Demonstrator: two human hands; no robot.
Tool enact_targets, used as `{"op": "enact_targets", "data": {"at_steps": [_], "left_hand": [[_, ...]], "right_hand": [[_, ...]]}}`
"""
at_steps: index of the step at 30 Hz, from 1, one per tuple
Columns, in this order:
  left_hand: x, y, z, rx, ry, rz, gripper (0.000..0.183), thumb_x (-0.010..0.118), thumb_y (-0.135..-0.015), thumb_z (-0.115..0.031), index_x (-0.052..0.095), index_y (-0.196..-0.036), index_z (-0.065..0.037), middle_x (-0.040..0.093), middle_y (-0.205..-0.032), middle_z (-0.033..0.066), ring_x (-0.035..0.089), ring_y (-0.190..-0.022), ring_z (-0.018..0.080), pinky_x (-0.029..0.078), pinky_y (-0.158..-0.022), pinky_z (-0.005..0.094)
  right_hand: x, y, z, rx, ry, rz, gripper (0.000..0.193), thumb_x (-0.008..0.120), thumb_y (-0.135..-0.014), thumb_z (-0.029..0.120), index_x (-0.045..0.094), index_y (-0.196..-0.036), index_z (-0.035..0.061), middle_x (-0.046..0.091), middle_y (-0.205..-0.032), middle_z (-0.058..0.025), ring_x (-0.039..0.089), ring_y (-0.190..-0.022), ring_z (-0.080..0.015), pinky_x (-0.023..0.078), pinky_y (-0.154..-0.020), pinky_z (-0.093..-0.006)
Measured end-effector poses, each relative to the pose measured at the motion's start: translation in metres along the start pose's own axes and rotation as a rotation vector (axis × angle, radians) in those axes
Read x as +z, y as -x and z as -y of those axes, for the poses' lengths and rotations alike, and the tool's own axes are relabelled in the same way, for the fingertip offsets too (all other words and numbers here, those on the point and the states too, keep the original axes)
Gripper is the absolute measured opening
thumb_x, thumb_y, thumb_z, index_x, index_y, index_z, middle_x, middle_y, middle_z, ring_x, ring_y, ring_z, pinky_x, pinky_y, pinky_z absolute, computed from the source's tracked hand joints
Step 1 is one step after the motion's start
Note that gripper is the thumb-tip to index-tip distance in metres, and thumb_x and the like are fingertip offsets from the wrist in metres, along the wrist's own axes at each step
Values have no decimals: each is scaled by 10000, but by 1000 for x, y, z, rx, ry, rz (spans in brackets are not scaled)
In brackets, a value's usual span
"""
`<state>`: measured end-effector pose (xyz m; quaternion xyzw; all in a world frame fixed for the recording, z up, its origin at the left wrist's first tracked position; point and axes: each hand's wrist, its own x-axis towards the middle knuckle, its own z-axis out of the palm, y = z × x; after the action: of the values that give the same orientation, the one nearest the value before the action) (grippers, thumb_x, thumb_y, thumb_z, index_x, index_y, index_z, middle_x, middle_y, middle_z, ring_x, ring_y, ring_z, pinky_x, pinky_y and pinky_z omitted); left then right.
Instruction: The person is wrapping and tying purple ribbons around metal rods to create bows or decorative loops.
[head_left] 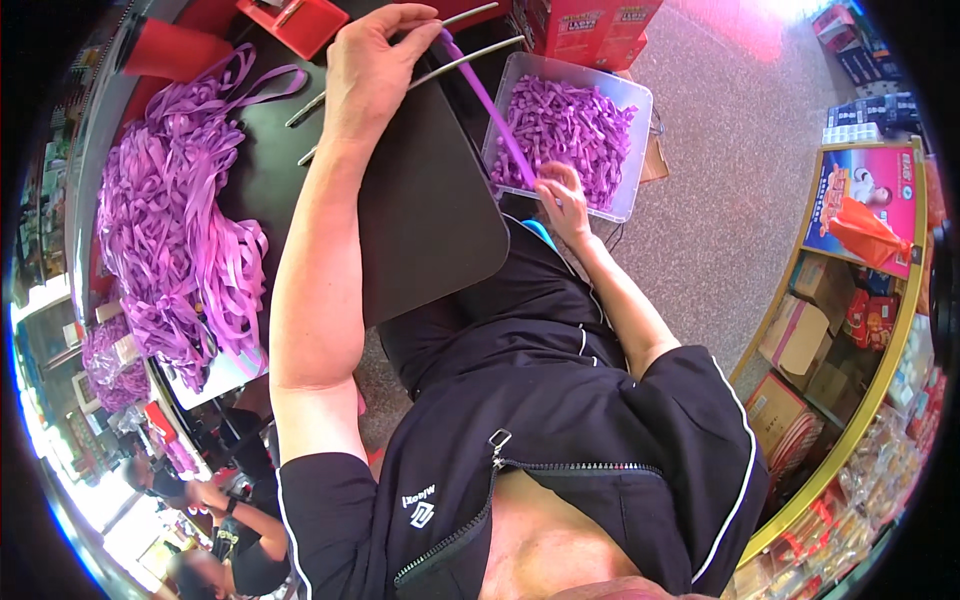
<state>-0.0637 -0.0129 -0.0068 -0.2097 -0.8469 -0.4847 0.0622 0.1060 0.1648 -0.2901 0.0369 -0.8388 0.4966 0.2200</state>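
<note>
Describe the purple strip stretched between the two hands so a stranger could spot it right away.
Start at the black table, then the clear bin of cut purple pieces beside it. The purple strip runs taut from the left hand to the right hand, unlike the loose ribbon heap.

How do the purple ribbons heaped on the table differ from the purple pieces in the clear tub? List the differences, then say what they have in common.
1. The ribbons on the table are long, looping strands; the pieces in the tub are short, cut lengths.
2. The ribbons lie loose in a sprawling heap on the table; the pieces are held inside a clear tub.
3. The right hand touches the pieces; no hand touches the heap.

Both are the same purple, flat material.
</note>
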Motion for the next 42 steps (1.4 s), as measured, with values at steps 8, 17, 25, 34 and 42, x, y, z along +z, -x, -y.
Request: {"op": "enact_targets", "data": {"at_steps": [8, 17, 25, 34, 42], "left_hand": [[-3, -1, 10, -12, -5, 15, 222, 658, -852, -156, 686, -1033, -29, 704, -864, 39, 641, -806, 79, 471, -718, 223], [-3, -3, 11, 12, -54, 20, 256, 636, -848, -185, 676, -1056, -42, 713, -898, 67, 669, -834, 144, 495, -773, 269], [0, -16, 16, -8, -205, 97, 199, 574, -815, -224, 738, -923, -194, 707, -845, 25, 645, -909, 199, 385, -909, 377], [-3, -21, 15, -68, -232, 212, 212, 581, -844, -216, 727, -978, -140, 708, -836, -1, 650, -853, 134, 363, -961, 298], [2, -20, 20, 3, -237, 147, 218, 579, -840, -224, 726, -977, -138, 698, -792, -5, 653, -806, 138, 407, -913, 318]], "right_hand": [[-55, 22, 75, 17, -127, 289, 128, 663, -822, 104, 699, -902, 11, 555, -945, -93, 542, -925, -225, 442, -799, -331], [-160, 6, 183, -41, -33, 430, 155, 675, -784, 73, 709, -932, 39, 549, -931, -88, 528, -861, -206, 434, -763, -327], [-162, 11, 207, -46, 21, 399, 185, 657, -807, 56, 707, -985, 51, 534, -947, -88, 539, -890, -215, 449, -771, -321], [-179, -13, 246, -97, -79, 324, 194, 656, -782, 136, 732, -947, 67, 509, -897, -85, 482, -805, -163, 397, -692, -288], [-175, -98, 276, -409, -450, 244, 354, 563, -862, 339, 725, -898, 26, 487, -870, -80, 447, -810, -179, 347, -695, -319]]}}
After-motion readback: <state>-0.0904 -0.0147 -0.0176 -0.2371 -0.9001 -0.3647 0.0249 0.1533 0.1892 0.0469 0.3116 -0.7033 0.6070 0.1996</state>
